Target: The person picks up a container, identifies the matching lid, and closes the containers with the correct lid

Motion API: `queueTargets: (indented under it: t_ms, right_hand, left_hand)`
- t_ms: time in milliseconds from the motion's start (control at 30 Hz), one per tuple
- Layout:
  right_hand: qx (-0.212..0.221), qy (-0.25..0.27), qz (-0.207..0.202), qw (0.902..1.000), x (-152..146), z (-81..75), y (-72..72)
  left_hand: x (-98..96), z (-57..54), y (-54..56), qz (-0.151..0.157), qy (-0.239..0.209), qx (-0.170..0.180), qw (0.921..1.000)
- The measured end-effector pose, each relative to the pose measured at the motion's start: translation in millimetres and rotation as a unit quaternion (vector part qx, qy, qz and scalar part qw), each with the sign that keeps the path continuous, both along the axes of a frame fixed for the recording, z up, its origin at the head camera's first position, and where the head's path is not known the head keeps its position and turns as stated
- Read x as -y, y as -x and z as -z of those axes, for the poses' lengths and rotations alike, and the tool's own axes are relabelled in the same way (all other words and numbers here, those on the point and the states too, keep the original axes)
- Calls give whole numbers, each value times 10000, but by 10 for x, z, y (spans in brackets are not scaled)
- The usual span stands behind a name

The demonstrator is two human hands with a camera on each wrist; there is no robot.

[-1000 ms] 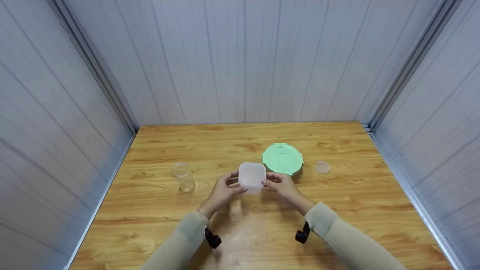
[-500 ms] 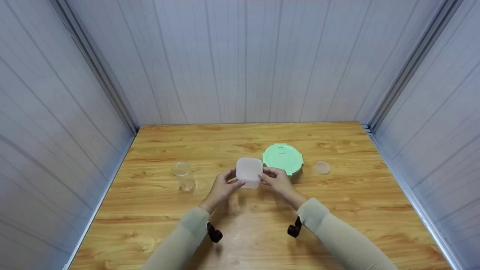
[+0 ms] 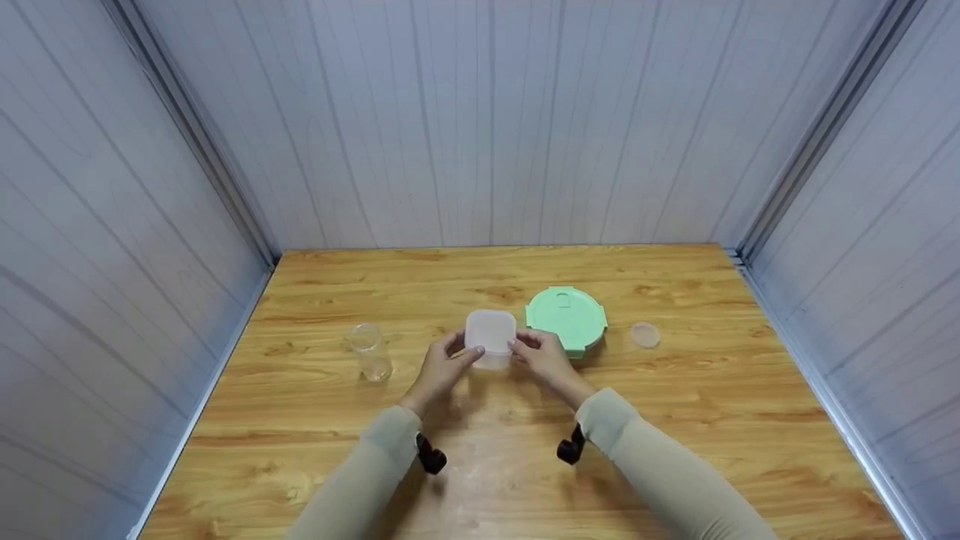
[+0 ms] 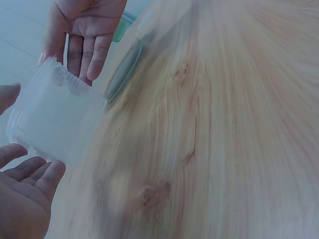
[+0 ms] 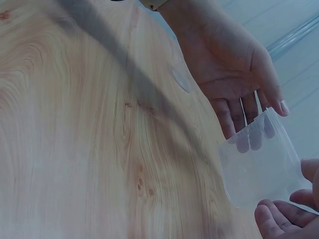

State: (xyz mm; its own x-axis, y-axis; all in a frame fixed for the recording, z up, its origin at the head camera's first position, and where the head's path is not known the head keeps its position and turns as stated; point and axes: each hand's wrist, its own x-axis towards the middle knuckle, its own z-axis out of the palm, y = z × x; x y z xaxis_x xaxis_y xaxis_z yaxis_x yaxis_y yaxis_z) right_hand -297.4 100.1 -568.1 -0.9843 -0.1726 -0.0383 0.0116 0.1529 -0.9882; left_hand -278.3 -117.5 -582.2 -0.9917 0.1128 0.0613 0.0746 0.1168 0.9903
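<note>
Between both hands is a small square plastic food container [image 3: 491, 339], frosted and see-through, held above the table. Its flat square top faces up and toward the head camera. My left hand [image 3: 442, 369] grips the left side, with the thumb at the near left corner of the top. On the opposite side my right hand [image 3: 546, 364] pinches it, thumb at the near right corner. In the left wrist view the container [image 4: 57, 114] shows its clear side wall, fingers spread along it. Through the container [image 5: 256, 164] in the right wrist view, right-hand fingertips show behind the wall.
A round food box with a mint green clip lid [image 3: 566, 315] stands just behind the right hand. To the left is a clear cup [image 3: 373, 354]. A small clear round lid [image 3: 645, 335] lies at the right. Pale panel walls [image 3: 480, 150] enclose the wooden table [image 3: 480, 480].
Both hands have carried the container a little left and away from the body. The left thumb has moved up onto the top's near corner. The other things have stayed put.
</note>
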Motion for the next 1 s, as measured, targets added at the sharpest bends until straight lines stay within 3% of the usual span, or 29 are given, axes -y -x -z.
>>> queueTargets:
  t_ms: [167, 500, 1000]
  right_hand:
    - [-75, -114, -86, 9999, 49, 24, 16]
    - [-542, -905, -232, 9941, 97, 87, 66]
    - [-314, -1005, -135, 9943, 139, 145, 50]
  left_hand:
    - [23, 36, 43, -144, 44, 142, 9998]
    - [5, 89, 70, -486, 203, 234, 9983]
    - [-1, 140, 72, -530, 403, 418, 9969]
